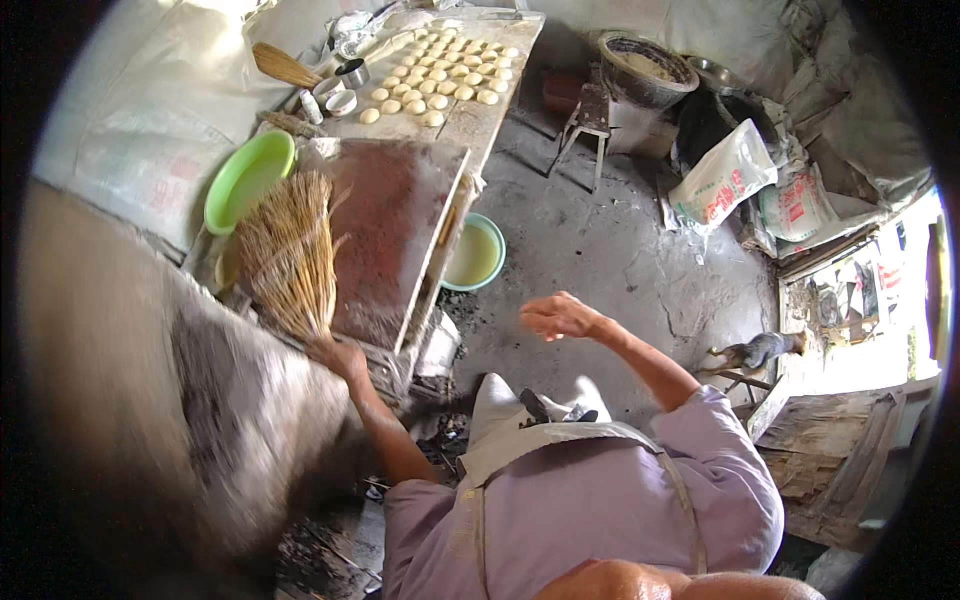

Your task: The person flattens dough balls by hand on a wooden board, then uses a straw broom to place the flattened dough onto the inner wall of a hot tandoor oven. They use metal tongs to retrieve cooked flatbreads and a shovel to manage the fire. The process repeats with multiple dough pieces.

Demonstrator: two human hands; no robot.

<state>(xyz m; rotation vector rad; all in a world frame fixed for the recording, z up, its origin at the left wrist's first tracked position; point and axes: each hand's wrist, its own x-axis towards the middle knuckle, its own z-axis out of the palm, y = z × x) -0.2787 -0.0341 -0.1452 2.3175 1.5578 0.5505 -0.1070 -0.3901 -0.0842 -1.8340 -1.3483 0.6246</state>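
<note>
My left hand grips the base of a straw broom, whose bristles fan away from me. The broom hangs over or rests on the left side of a reddish-brown board on a worktable; whether it touches cannot be made out. My right hand is held over the grey floor, its fingers partly curled, with nothing seen in it. Beyond the board, rows of pale dough balls lie on a floured wooden tabletop.
A green basin leans left of the board; a teal basin with cloudy liquid sits below it. Bowls and a small brush stand by the dough. A stool, large pot and white sacks occupy the right.
</note>
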